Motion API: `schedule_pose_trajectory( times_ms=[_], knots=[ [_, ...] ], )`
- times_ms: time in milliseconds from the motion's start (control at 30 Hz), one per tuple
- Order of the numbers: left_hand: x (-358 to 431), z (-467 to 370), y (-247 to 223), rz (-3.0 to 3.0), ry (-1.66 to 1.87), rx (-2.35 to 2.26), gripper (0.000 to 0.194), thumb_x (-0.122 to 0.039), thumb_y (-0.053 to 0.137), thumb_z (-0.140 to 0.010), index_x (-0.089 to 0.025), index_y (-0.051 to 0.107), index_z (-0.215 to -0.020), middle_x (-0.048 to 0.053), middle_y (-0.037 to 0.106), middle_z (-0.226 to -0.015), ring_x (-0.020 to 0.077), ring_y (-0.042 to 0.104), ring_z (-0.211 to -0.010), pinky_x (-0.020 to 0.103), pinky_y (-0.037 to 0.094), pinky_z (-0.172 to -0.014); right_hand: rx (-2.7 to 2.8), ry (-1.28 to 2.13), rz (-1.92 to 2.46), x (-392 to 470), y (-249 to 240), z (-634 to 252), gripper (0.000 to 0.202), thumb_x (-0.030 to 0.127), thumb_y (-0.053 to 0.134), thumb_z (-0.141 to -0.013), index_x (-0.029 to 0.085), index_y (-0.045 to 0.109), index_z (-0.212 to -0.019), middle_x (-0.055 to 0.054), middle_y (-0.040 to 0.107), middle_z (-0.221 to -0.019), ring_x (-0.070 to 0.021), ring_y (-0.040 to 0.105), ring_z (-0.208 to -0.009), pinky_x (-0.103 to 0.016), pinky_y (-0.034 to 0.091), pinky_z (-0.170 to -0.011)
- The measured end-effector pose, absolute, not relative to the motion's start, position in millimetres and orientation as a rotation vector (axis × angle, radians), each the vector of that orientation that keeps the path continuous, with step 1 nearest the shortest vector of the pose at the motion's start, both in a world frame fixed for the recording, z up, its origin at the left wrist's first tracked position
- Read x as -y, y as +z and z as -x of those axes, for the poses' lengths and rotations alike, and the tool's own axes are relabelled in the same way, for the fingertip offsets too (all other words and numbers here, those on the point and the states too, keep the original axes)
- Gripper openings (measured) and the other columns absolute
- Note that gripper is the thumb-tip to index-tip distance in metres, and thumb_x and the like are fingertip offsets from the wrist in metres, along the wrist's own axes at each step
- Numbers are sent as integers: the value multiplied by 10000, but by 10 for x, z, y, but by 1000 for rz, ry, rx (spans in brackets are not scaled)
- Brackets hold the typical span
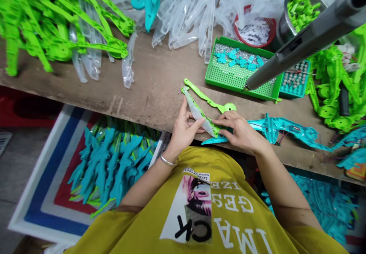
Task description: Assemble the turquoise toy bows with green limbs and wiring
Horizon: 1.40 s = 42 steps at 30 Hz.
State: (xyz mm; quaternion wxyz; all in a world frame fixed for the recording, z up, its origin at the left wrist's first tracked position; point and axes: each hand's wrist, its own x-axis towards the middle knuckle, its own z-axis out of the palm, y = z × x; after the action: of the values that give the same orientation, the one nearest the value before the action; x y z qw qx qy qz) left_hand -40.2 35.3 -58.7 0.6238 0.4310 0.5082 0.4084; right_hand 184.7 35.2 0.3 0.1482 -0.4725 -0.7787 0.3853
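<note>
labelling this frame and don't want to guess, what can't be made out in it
In the head view:
- Left hand: some fingertips, hidden behind the clear piece.
- Teal frame: its stretch under the right hand, covered by that hand.
- Grey tool: upper end, cut off by the right edge.
- Metal bits in the green tray: too small to identify.

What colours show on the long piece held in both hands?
Translucent white and bright green; the long piece shows best in the head view.
</note>
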Motion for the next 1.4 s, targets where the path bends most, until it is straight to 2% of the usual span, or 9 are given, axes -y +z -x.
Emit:
schedule_pose_trajectory(
  times_ms=[267, 467, 667, 933, 1200, 1400],
  knots=[
    [-365, 367, -523, -1011, 927, -1218, 1081, -296, 787, -872, -378, 67, -1673, -5, 649, -945, 125, 722, -715, 234, 659, -642, 2252, 1097, 1337, -359, 35, -1844, 404, 138, 592, -936, 227, 723, -1308, -101, 674, -1099, -274, 597, -1078, -505, 471, -1024],
    [-293, 322, -533, -991, 967, -1271, 1031, -285, 780, -876, -372, 128, -1670, 9, 654, -994, 110, 711, -706, 256, 666, -687, 2258, 1107, 1358, -365, 53, -1837, 391, 138, 599, -937, 214, 725, -1299, -101, 676, -1082, -280, 592, -1088, -497, 472, -1022],
    [-295, 331, -541, -982, 943, -1292, 1034, -264, 767, -883, -349, 108, -1675, 30, 667, -1035, 116, 717, -711, 261, 665, -682, 2280, 1106, 1342, -373, 46, -1845, 396, 144, 604, -933, 221, 721, -1303, -91, 676, -1078, -279, 589, -1077, -506, 470, -1027],
    [-348, 400, -431, -1105, 839, -1314, 1009, -269, 756, -887, -298, 131, -1679, 8, 672, -940, 122, 709, -654, 248, 646, -617, 2266, 1115, 1349, -370, 0, -1862, 376, 170, 606, -943, 227, 726, -1296, -100, 680, -1108, -280, 603, -1106, -524, 479, -1043],
    [-370, 421, -324, -1238, 739, -1383, 995, -301, 740, -901, -194, 128, -1678, -36, 673, -772, 132, 696, -621, 248, 613, -621, 2258, 1085, 1378, -327, 20, -1823, 400, 149, 594, -935, 241, 711, -1307, -104, 669, -1103, -281, 605, -1087, -543, 514, -1012],
    [-369, 455, -314, -1337, 693, -1442, 972, -330, 750, -895, -176, 178, -1667, -23, 713, -797, 157, 717, -702, 266, 606, -689, 2231, 1095, 1383, -304, 18, -1822, 412, 149, 595, -930, 237, 692, -1321, -127, 616, -1195, -289, 602, -1169, -536, 529, -1038]
  ],
)
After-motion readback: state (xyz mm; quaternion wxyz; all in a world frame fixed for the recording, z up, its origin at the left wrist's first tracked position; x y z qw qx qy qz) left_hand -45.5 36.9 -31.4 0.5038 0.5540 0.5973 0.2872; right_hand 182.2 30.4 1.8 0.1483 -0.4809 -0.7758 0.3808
